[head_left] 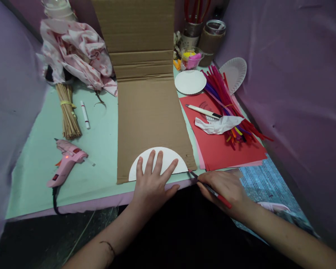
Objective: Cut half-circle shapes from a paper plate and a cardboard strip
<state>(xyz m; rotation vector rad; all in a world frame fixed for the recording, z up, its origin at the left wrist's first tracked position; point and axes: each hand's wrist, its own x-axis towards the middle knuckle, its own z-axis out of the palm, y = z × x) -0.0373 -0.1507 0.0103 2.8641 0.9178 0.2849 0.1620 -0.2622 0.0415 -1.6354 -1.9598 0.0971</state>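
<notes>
My left hand [152,179] lies flat with spread fingers on a white half-circle of paper [172,160], pressing it against a piece of brown cardboard [151,112]. The half-circle's straight side runs along the cardboard's near edge. In my right hand [224,188] is a red pen [217,196], held in a writing grip. Its tip touches or nearly touches the right corner of the half-circle. The cardboard is creased across and its far part rises upright at the back.
Left: a pink glue gun [67,160] with its light on, a bundle of sticks [67,112], a marker [84,114] and crumpled cloth [81,56]. Right: red paper sheets [224,149], pipe cleaners [221,93], a utility knife [203,111], a white disc [190,82] and jars [211,41].
</notes>
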